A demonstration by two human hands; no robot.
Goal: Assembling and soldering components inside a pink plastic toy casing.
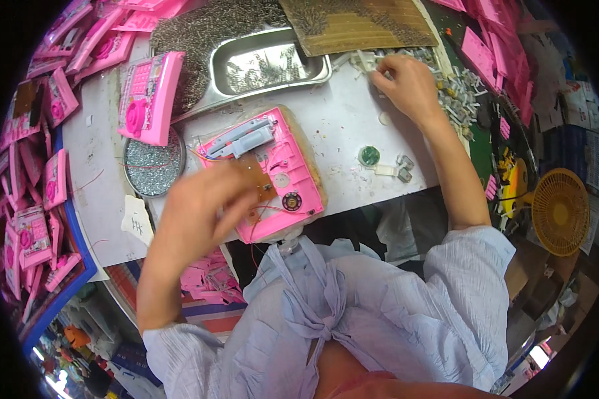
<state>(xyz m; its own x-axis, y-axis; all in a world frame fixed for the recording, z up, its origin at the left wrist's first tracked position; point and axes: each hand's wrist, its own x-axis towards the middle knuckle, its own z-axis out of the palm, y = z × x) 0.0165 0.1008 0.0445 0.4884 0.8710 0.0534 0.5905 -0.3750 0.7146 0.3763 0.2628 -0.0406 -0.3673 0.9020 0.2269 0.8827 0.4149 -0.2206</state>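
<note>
An open pink plastic toy housing (306, 169) lies on a pad in front of me. It holds a grey plastic module (249, 139), a brown circuit board (265, 185), a small round black speaker (291, 201) and thin red wires. My left hand (203, 209), smeared by motion, hovers over the housing's left side; whether it holds anything does not show. My right hand (406, 83) reaches to the far right with curled, pinched fingers, beside small white plastic parts (366, 61) at the cardboard's edge. What is between those fingertips is hidden.
A steel tray (323, 70) with screws stands at the back beside cardboard (363, 26). A round dish of small screws (153, 166) sits left, partly under a pink toy (146, 100). Pink toys (33, 233) pile up at left. A green round piece (369, 156) lies right.
</note>
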